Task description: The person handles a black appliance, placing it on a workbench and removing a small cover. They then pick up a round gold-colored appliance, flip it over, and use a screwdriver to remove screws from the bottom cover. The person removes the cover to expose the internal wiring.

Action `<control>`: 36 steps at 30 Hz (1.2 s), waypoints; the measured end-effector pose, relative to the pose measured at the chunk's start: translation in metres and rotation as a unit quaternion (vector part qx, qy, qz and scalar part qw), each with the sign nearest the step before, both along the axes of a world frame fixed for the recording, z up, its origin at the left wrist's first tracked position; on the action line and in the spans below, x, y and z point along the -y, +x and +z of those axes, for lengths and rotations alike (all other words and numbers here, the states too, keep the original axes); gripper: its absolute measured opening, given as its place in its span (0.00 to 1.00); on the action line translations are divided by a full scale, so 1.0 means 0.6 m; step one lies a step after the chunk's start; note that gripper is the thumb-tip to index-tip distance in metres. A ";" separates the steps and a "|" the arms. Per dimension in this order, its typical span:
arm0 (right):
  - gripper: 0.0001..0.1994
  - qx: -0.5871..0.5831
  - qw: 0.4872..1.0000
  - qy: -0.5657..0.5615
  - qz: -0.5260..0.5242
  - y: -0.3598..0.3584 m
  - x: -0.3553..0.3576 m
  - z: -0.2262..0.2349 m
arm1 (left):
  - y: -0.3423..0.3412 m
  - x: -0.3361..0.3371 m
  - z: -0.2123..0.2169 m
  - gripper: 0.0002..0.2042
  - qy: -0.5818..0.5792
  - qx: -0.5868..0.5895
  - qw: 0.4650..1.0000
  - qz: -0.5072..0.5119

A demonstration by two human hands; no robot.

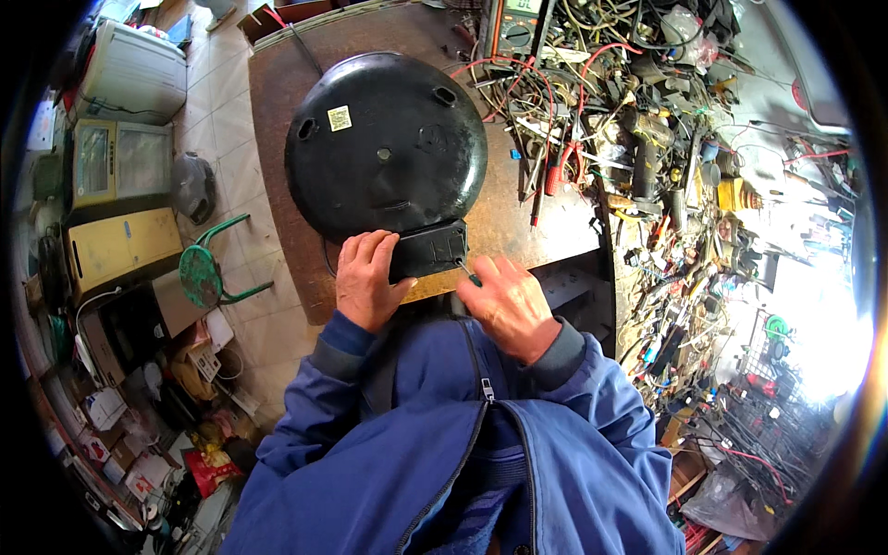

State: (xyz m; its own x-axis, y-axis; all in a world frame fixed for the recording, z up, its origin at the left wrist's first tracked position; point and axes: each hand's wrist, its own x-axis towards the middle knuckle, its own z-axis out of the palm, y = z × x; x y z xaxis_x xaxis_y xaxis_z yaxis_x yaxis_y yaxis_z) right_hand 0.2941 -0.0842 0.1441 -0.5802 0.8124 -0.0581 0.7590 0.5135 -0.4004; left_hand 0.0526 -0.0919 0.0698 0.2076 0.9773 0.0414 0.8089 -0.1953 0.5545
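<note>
A round black appliance [384, 190] lies bottom up on the brown wooden table, with a small pale label on its base. From its near side juts a black rectangular housing [435, 248] at the table's front edge. My left hand [366, 277] rests on the left end of this housing, fingers stretched over its top. In my right hand [507, 305] is a screwdriver [473, 276], gripped by its dark green handle. Its thin metal shaft points at the right part of the housing's near side; whether the tip sits in a screw is too small to tell.
Tools, including red-handled pliers [572, 165], lie right of the appliance with red test leads. A multimeter [518, 32] stands at the back. Heaps of parts and cables cover the right side. A green stool [202, 276] stands on the tiled floor at left, near several old appliances.
</note>
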 end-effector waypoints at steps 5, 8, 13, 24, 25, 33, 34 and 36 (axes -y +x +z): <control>0.11 0.166 0.955 -0.211 -0.125 -0.043 0.011 0.027 | -0.020 0.004 0.026 0.42 0.013 -0.011 1.000 0.009; 0.15 0.015 0.999 -0.021 -0.019 -0.014 0.008 0.021 | -0.051 0.026 0.015 0.44 -0.002 -0.054 0.997 0.055; 0.24 -0.041 0.994 -0.018 -0.101 -0.022 0.036 -0.014 | -0.074 0.047 -0.022 0.45 -0.018 0.000 0.996 0.083; 0.11 -0.158 0.971 -0.016 -0.181 -0.038 -0.006 -0.037 | -0.017 0.020 0.052 0.42 -0.033 -0.010 0.997 0.068; 0.12 -0.163 0.970 -0.020 -0.180 -0.032 -0.005 -0.036 | -0.009 0.017 0.057 0.42 -0.040 0.004 0.997 0.062; 0.17 -0.145 0.968 -0.002 -0.205 -0.030 0.021 -0.012 | 0.103 -0.003 -0.006 0.17 -0.090 0.162 0.976 -0.111; 0.18 -0.150 0.961 0.008 -0.232 -0.040 0.025 -0.001 | 0.102 -0.004 -0.013 0.17 -0.084 0.164 0.976 -0.116; 0.19 -0.126 0.957 0.013 -0.261 -0.051 0.033 0.021 | 0.103 -0.002 -0.020 0.15 -0.074 0.159 0.977 -0.119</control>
State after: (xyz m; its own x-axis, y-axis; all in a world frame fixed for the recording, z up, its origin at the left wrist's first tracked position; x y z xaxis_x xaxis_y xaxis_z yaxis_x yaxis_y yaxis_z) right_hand 0.2634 -0.1043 0.1567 -0.0872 0.9947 0.0546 0.7956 0.1026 -0.5971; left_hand 0.1141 -0.0908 0.0579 0.4291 0.9032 0.0032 0.5318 -0.2555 0.8074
